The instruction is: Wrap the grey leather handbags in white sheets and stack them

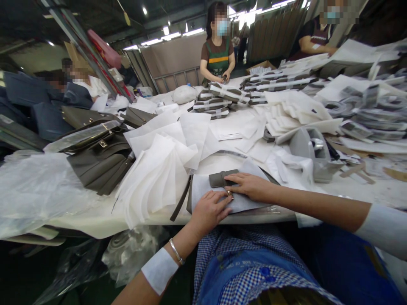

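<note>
At the table's front edge lies a grey-olive handbag (190, 199), mostly covered by a sheet of white paper (203, 186). On the paper rests a short flap (217, 179) of the same colour, with a small gold clasp (230, 194) just below it. My left hand (211, 208) is flat on the paper, its fingertips beside the clasp. From the other side, my right hand (249, 185) reaches in with outstretched fingers touching the flap. A narrow dark strap (181, 198) hangs off the bag's left side.
Fanned white sheets (155, 178) lie left of the bag, beside finished olive handbags (101, 156) and clear plastic (34, 195). A grey tape dispenser (310, 152) stands at right. Wrapped bundles (222, 95) are stacked behind. A co-worker (218, 51) stands across the table.
</note>
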A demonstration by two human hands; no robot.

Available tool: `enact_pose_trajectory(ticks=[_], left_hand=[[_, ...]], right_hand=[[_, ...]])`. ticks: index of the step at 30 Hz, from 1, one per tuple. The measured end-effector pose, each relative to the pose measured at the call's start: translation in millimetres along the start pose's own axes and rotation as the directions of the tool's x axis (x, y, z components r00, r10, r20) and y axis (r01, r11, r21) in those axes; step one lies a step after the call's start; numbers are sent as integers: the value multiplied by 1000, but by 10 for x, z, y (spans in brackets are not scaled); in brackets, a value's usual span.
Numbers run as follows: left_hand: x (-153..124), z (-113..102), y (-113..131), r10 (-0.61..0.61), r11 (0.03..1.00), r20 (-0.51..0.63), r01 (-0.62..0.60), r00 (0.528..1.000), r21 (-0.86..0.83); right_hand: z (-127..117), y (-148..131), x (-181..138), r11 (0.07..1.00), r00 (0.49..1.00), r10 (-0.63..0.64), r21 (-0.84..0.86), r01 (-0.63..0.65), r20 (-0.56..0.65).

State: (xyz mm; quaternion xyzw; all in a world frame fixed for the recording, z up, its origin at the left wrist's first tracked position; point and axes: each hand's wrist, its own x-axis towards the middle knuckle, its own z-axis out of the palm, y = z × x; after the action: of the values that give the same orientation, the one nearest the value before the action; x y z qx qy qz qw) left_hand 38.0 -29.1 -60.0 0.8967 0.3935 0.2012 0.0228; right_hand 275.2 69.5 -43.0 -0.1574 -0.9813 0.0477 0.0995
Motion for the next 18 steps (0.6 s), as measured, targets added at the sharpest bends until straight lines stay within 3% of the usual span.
enact_pose_trajectory(ticks=[3, 8, 15, 18], left_hand=[[-3, 5, 13, -5, 1000, -8, 5, 1000, 21], [-25, 71, 1, -14, 999, -40, 16, 999, 33], [-28, 97, -11, 12, 996, -87, -4, 996, 87], [-33, 95, -9, 12, 997, -89, -5, 996, 83]], right_hand=[[-84, -40, 96, 999, 999, -32, 34, 32, 9], [-114, -37, 238, 985, 994, 60, 159, -73, 90], [-111, -122, 329, 989, 988, 101, 99, -112, 114], [-220, 30, 286, 981, 980, 172, 77, -180, 100]])
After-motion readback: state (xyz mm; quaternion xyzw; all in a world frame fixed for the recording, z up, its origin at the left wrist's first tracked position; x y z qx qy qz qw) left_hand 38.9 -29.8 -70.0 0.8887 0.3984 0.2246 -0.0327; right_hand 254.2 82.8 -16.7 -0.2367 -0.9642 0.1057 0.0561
